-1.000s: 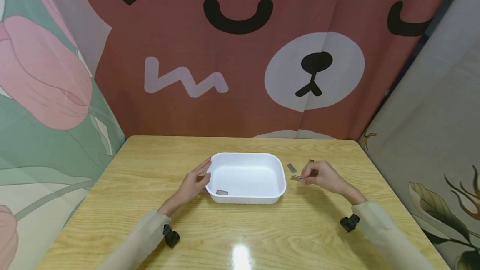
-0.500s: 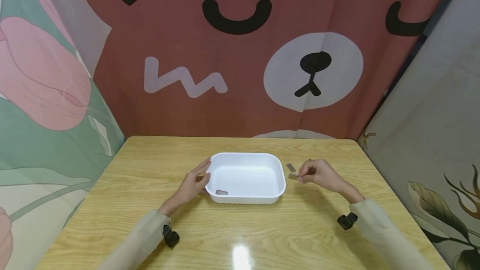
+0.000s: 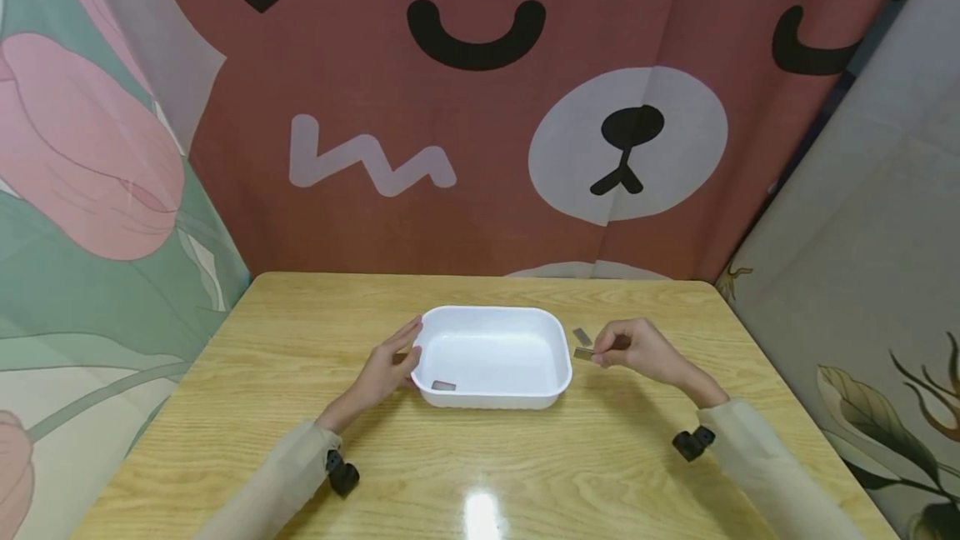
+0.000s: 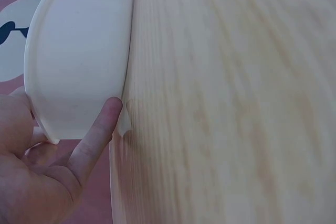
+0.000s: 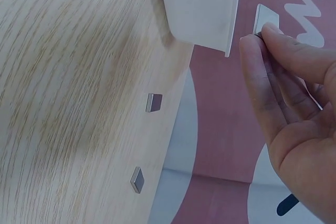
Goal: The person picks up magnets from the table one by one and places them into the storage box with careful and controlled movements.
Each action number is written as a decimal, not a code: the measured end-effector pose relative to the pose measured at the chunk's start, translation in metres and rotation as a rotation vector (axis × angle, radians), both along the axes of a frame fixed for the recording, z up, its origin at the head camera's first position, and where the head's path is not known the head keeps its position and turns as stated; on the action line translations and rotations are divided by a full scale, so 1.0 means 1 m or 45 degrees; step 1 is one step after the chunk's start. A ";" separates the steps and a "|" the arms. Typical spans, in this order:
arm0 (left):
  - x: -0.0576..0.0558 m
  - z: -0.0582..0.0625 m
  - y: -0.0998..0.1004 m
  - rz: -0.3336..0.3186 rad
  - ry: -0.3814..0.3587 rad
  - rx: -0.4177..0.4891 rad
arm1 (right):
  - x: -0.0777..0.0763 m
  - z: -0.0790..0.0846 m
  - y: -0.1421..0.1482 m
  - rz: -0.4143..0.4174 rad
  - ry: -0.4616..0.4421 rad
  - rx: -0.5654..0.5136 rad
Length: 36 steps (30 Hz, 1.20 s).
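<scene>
A white rectangular tray stands on the table. My left hand is at its left end with fingers spread; in the left wrist view one straight finger touches the outer wall near the base. My right hand is raised off the tray's right end, pinching a small flat rectangular metal block between thumb and fingertips. Another such metal block lies inside the tray at the near left. Two more rest on the table: one block nearer the tray, a second block farther off, hidden behind my right hand in the head view.
The wooden table ends at a rounded far edge, close behind the tray. A red-brown curtain with a bear print hangs beyond it. Patterned cloths hang at the left and right. Each wrist carries a small black camera.
My right hand has shifted slightly left, bringing the pinched metal block closer to the tray's right end. The left hand and the tray have stayed put.
</scene>
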<state>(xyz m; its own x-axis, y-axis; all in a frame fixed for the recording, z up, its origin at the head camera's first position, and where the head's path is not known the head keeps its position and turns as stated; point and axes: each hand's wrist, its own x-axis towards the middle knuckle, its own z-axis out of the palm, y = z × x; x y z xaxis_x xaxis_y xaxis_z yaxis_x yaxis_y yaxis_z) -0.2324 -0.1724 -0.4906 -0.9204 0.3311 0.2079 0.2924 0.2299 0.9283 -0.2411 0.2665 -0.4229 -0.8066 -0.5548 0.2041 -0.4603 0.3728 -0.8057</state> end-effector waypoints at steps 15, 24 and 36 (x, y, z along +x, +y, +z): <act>0.000 -0.001 -0.001 -0.001 0.007 -0.005 | 0.001 0.002 -0.011 0.049 -0.009 -0.038; 0.003 0.004 0.001 -0.009 0.011 -0.005 | 0.001 0.002 -0.014 0.026 -0.062 -0.013; 0.002 0.001 0.001 -0.001 0.001 -0.002 | 0.002 0.008 -0.018 -0.003 -0.037 0.072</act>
<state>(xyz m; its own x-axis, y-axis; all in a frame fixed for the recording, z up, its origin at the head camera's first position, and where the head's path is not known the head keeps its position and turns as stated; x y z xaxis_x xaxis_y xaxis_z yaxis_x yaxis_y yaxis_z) -0.2308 -0.1712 -0.4891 -0.9200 0.3320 0.2081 0.2932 0.2309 0.9277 -0.2391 0.2482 -0.4152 -0.8132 -0.5626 0.1490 -0.4360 0.4194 -0.7962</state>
